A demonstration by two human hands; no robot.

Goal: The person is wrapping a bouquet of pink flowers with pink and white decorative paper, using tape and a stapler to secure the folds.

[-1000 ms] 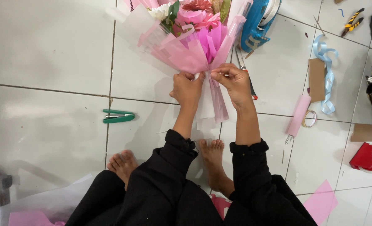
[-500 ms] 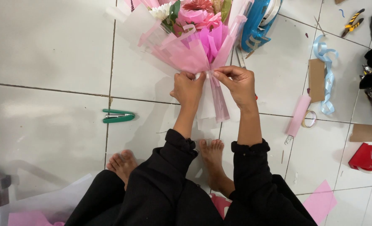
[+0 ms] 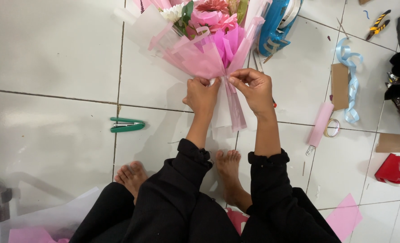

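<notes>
The bouquet of pink and red flowers wrapped in pink and frosted translucent paper (image 3: 209, 40) lies on the white tiled floor (image 3: 51, 54), straight ahead of the seated person, its long axis running away from the body: blooms at the far end, the gathered stem end pointing back toward the bare feet (image 3: 227, 164).

Nearest the camera are the black-sleeved arms. Beyond them, both hands meet at the narrow neck of the wrapping. The left hand (image 3: 202, 94) is closed around the neck from the left side, and the right hand (image 3: 254, 87) pinches the paper at the same spot with thumb and forefinger, its other fingers curled. The two hands are almost touching, neither clearly nearer the neck than the other. The paper tail hangs below their grip toward the feet.

To the left of the arms, well apart, lies a green stapler (image 3: 127, 125). To the right lie a pink roll of paper (image 3: 319, 123) and a curl of pale blue ribbon (image 3: 349, 76). Farther off, just beside the blooms, sits a blue tape dispenser (image 3: 276, 24).
</notes>
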